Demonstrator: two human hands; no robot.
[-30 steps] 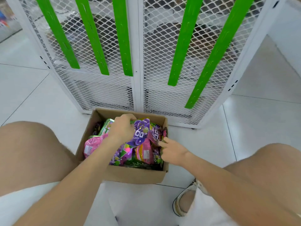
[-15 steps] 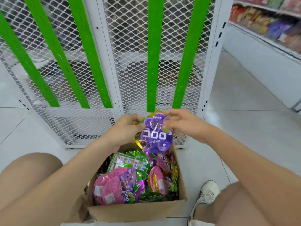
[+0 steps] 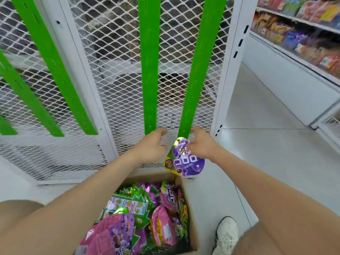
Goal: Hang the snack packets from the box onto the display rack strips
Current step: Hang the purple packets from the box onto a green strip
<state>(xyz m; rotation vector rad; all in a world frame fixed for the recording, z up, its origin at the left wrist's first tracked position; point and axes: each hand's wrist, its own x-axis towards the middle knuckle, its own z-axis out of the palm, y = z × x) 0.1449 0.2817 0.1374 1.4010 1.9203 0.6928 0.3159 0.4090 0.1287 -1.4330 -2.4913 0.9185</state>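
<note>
A purple snack packet hangs at the lower end of the right-hand green strip on the white mesh rack. My right hand pinches the packet's top edge against that strip end. My left hand is just left of the packet with curled fingers, below the middle green strip; blur hides whether it holds anything. The open cardboard box stands on the floor below, filled with several pink, green and purple packets.
More green strips slant across the rack's left panel. A shop shelf stocked with goods runs along the right. My white shoe is beside the box, my bare knees at both lower corners. White tiled floor lies around.
Both hands rose out of the box with the purple packet and carried it right, up to the bottom of the right-hand strip. The view lifted and turned right.
</note>
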